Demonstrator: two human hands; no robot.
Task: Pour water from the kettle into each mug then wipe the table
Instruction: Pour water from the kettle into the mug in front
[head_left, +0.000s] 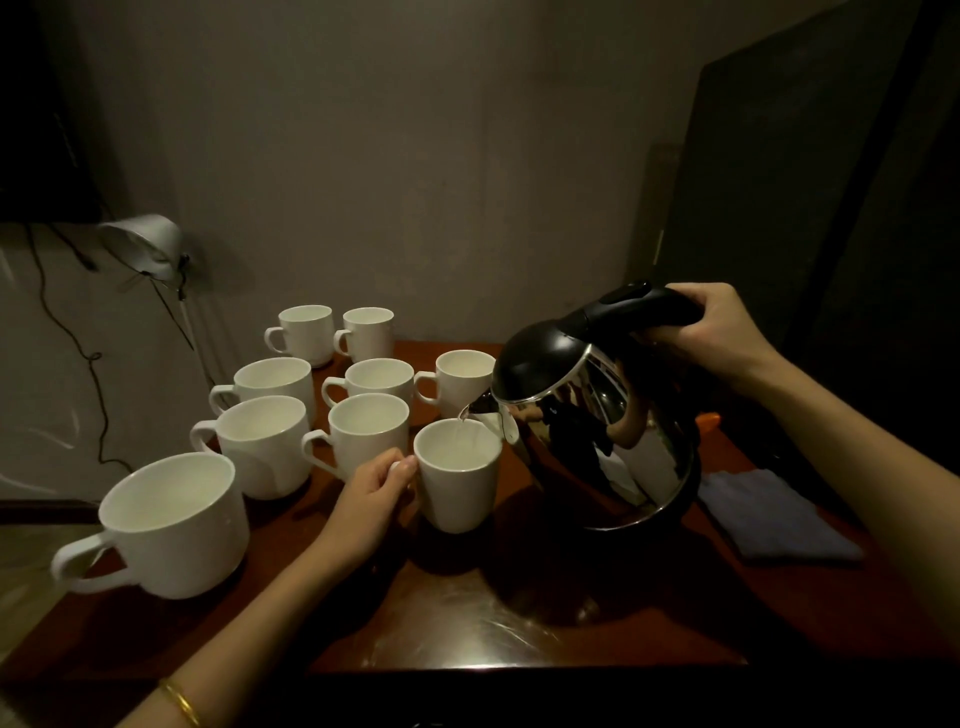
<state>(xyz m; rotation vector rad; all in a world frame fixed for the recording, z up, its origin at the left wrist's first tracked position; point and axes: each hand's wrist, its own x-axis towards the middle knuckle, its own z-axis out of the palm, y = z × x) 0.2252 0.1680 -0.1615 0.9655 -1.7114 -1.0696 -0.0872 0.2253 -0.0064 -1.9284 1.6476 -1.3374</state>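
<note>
Kettle (597, 415) hangs tilted above the table (467, 623) in my right hand (711, 327), fingers wrapped round its black handle, water running into the white mug (460, 478) my left hand (374, 493) grips by its handle.

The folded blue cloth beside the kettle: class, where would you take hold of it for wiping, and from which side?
Pinch the blue cloth at its near corner, coming from above on the right hand's side. It lies flat and folded on the table, and the tilted kettle crowds its left edge.
</note>
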